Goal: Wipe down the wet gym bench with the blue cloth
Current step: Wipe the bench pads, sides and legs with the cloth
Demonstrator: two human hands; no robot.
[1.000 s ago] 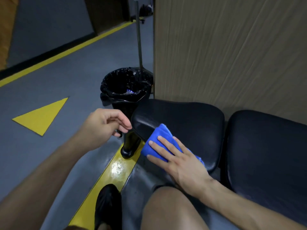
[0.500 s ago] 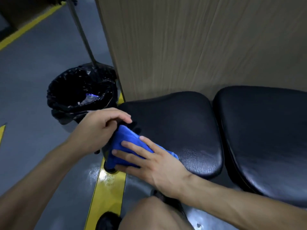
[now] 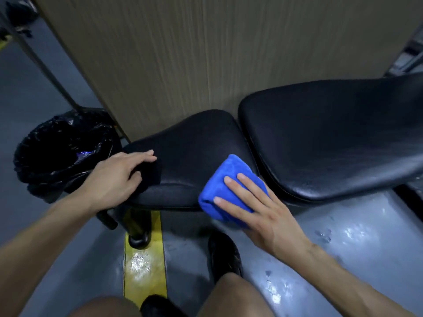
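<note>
The gym bench has two black padded parts: a smaller seat pad (image 3: 192, 143) in the middle and a longer back pad (image 3: 332, 138) to its right. A folded blue cloth (image 3: 219, 188) lies on the seat pad's near right corner. My right hand (image 3: 258, 209) presses flat on the cloth, fingers spread over it. My left hand (image 3: 116, 177) rests on the seat pad's left end, thumb under the edge and fingers on top.
A bin lined with a black bag (image 3: 61, 154) stands left of the bench. A wood-grain wall (image 3: 206, 53) rises right behind the pads. Water drops glisten on the grey floor (image 3: 343, 236) at the right. A yellow floor stripe (image 3: 144, 266) and my black shoe (image 3: 224, 257) lie below the seat.
My right hand has slid the cloth from the seat pad's left end to its near right corner. My left hand has come down onto the pad's left end. The camera has tilted down.
</note>
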